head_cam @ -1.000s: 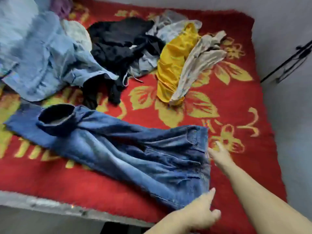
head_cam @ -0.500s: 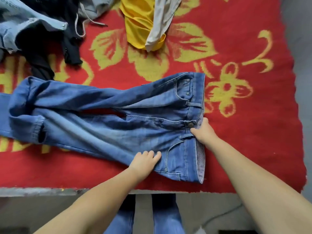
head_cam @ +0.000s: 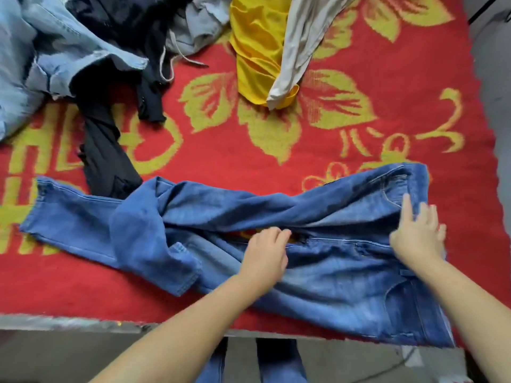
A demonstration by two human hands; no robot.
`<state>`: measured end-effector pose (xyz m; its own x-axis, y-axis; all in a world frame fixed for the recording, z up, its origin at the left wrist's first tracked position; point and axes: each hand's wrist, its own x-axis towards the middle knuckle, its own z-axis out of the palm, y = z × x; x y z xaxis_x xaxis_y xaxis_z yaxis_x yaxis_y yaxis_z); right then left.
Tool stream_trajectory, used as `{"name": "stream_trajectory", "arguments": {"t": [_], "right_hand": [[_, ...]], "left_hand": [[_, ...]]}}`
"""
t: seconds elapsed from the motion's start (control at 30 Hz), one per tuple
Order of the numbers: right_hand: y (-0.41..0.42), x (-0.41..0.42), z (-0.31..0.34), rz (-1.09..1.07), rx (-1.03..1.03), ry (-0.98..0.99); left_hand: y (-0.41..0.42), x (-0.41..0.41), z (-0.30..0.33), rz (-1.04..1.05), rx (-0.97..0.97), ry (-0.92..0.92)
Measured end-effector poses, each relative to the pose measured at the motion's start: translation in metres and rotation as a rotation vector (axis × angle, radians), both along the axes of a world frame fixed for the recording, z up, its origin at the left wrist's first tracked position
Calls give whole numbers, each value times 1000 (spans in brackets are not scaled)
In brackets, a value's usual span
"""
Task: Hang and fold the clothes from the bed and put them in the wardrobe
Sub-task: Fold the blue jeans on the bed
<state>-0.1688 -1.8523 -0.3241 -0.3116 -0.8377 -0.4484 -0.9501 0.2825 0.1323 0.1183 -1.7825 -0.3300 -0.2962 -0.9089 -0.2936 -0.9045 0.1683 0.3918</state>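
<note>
Dark blue jeans point(head_cam: 221, 217) lie spread across the near part of the bed, waistband at the right, legs running left and partly twisted over each other. My left hand point(head_cam: 266, 254) rests at the crotch of the jeans with fingers curled into the gap between the legs; whether it grips fabric is unclear. My right hand point(head_cam: 417, 233) lies flat with straight fingers on the waistband area near the back pocket. Both forearms reach in from the bottom edge.
A red blanket with yellow flowers point(head_cam: 359, 139) covers the bed. Behind the jeans lie a black garment point(head_cam: 105, 150), pale blue denim point(head_cam: 41, 51), a grey hooded top point(head_cam: 193, 31), a yellow garment point(head_cam: 257, 51) and a beige one point(head_cam: 301, 42). Bed edge point(head_cam: 69, 322) runs along the front.
The jeans lie lower in view and the waistband has slid right. My left hand moved from the hip up to the crotch gap. My right hand shifted from the button up toward the back pocket.
</note>
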Motion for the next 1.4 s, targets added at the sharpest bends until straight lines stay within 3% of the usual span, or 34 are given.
{"name": "stream_trajectory", "arguments": {"t": [0.03,0.07,0.13,0.2,0.27,0.33,0.4,0.57,0.63,0.67,0.73,0.8,0.87,0.93,0.97,1.07,1.1,1.13,1.2,1.27,1.33,1.4], "right_hand": [[-11,29,-5,207,-58,-37],[-22,58,-10,417,-78,-65],[-37,107,-21,715,-17,-96],[-48,135,-33,756,126,-65],[-56,145,-36,656,237,-30],[-57,147,-33,600,257,-24],[-57,146,-26,600,281,-12],[-81,150,-1,483,408,1],[-89,158,4,398,421,0],[-91,163,3,355,393,-3],[-91,172,0,294,248,-37],[-85,182,-2,299,19,-108],[-73,198,-3,426,-134,-222],[-52,220,-8,616,-152,-303],[-40,230,-11,685,-90,-298],[-19,242,-29,752,156,-119],[-19,240,-34,734,179,-63],[-22,237,-36,702,186,-19],[-34,231,-36,640,176,1],[-49,223,-31,621,153,-71],[-63,215,-21,601,104,-177],[-72,206,-10,556,65,-253]], "left_hand": [[-11,31,-9,87,-114,-82],[-18,62,-17,162,-110,-198],[-21,122,-31,297,53,-398],[-11,169,-36,417,130,-513],[4,212,-29,515,188,-591],[13,255,-18,767,319,-547],[10,298,-6,1022,480,-213],[-28,386,37,1288,910,809],[-32,412,37,1345,993,1331],[-37,426,36,1430,1017,1438],[-62,429,37,1620,907,1583],[-78,404,30,1970,505,1670],[-68,371,19,2125,133,1588],[-60,331,11,1882,64,1172],[-58,311,7,1599,9,899],[-52,259,-16,374,-52,254],[-53,251,-28,91,-14,35],[-55,248,-37,-50,33,-189],[-69,254,-48,-51,171,-448],[-81,268,-55,-54,210,-545],[-87,278,-55,-104,138,-522],[-97,287,-44,38,80,-358]]}}
